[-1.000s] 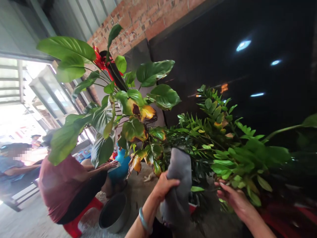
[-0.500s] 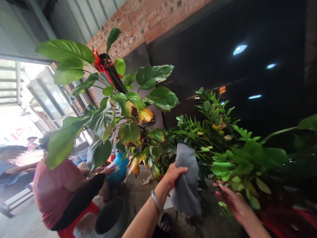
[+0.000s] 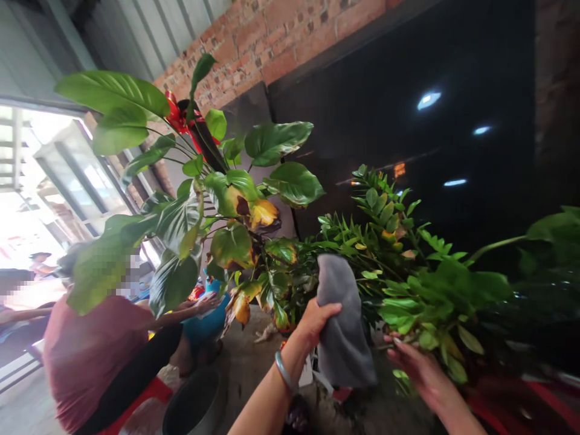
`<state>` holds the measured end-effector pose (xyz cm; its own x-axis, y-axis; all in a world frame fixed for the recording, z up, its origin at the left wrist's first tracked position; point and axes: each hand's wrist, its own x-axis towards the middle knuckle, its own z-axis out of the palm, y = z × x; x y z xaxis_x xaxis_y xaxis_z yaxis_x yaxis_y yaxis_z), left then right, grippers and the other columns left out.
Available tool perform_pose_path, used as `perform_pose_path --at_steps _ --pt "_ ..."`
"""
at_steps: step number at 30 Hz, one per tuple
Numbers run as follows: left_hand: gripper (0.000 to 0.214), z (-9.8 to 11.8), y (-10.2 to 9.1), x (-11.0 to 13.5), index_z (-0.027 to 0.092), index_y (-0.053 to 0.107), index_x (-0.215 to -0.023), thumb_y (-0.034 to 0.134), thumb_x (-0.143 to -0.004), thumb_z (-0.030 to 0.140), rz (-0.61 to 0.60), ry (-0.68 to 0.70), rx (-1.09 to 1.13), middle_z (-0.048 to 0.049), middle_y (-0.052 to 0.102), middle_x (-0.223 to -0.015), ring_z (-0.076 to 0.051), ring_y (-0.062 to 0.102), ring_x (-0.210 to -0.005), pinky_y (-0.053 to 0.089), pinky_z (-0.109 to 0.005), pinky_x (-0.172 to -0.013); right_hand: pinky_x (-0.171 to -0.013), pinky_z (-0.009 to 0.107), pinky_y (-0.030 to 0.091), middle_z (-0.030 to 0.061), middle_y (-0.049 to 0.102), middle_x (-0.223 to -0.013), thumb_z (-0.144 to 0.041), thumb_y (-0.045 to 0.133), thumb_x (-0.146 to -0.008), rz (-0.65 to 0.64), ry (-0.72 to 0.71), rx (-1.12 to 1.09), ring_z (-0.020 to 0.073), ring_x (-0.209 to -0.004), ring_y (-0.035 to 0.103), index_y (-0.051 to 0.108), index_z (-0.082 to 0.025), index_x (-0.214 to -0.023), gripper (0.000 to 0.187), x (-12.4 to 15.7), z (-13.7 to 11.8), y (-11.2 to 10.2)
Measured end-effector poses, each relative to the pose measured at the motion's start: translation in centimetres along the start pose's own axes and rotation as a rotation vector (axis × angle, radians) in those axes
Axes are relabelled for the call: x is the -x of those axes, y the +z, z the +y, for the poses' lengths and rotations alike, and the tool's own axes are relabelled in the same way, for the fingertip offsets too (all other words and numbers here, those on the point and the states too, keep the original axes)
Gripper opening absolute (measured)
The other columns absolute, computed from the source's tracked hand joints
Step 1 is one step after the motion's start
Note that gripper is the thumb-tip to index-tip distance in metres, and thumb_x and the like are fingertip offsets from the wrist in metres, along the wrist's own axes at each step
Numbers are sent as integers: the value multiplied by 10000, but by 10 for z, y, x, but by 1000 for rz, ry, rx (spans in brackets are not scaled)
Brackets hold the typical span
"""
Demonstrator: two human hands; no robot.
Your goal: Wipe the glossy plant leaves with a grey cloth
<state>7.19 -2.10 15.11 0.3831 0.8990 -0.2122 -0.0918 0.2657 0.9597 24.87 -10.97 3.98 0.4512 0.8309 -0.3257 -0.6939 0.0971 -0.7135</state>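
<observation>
Head view: gripped gray cloth firmly in L hand, lower ctr of frame, thumb pressed across its near edge, long end hanging well below. Wore pale bracelet on that wrist, too! Over to lower right, held R hand w/ fingers part-bent, just under bushy green plant; couldn't tell abt any pinch or touch at the tips. Had more foliage behind cloth, running up mid-right. Across upper left to ctr, saw big-leafed plant, gone yellow & brown on its lower leaves, w/ red ribbon round dark pole. Spotted glossy black panel upper right, catching lights, & brick wall along top ctr. Now lower left: caught seated co-worker in pinkish top, on red stool, one hand at blue object, exact shape half hidden. Saw dark basin near bottom, left of ctr, plus second person, cut off at far-left edge.
</observation>
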Motion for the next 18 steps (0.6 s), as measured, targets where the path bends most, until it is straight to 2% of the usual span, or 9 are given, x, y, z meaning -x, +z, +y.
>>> perform_pose_path --at_steps 2,4,6,8,11,13,16,18 --pt "364 -23 -9 9 158 743 -734 836 -392 240 -111 -137 -111 -13 701 -673 -204 624 -662 500 -368 -755 -480 297 588 -1 733 -577 -254 932 -300 22 31 45 209 -500 685 653 -238 -572 389 -2 4 -4" --pt "348 -36 -22 25 172 761 -731 818 -390 212 -222 -267 -240 -3 706 -679 -213 631 -669 495 -376 -750 -434 295 567 7 723 -553 -217 920 -320 34 65 78 205 -446 663 655 -225 -593 381 -3 7 -7" --pt "336 -32 -30 39 185 773 -727 804 -392 194 -272 -313 -330 0 716 -693 -214 630 -670 491 -363 -722 -436 293 562 12 722 -554 -200 912 -329 25 81 85 198 -435 655 667 -214 -624 383 -3 7 -8" --pt "322 -12 -30 44 187 776 -725 796 -404 186 -293 -258 -337 0 727 -703 -203 622 -660 490 -337 -697 -464 289 567 19 732 -576 -203 914 -321 4 73 63 189 -455 658 673 -205 -633 394 -1 4 -7" --pt "334 22 -15 32 168 773 -780 791 -450 223 -232 -51 -181 -16 740 -721 -197 618 -654 494 -316 -682 -479 282 567 27 744 -610 -208 924 -314 -4 41 12 175 -463 647 685 -196 -640 405 0 0 -3" --pt "360 31 -3 17 159 754 -804 796 -461 260 -101 66 -48 -21 733 -703 -201 618 -650 498 -317 -671 -489 281 574 17 748 -627 -209 924 -324 10 -4 -10 178 -484 655 693 -203 -646 396 1 -1 -1" --pt "335 10 6 3 158 720 -737 810 -429 255 74 93 -8 -11 702 -639 -188 603 -623 493 -310 -649 -508 280 584 -6 741 -617 -230 923 -323 36 -49 -7 188 -519 675 688 -223 -622 380 0 1 0" --pt "280 -16 1 5 164 713 -684 801 -424 220 59 20 -105 1 681 -605 -176 587 -591 476 -302 -615 -508 281 585 -11 734 -596 -253 927 -322 48 -43 13 187 -510 673 681 -225 -609 379 -1 3 0"
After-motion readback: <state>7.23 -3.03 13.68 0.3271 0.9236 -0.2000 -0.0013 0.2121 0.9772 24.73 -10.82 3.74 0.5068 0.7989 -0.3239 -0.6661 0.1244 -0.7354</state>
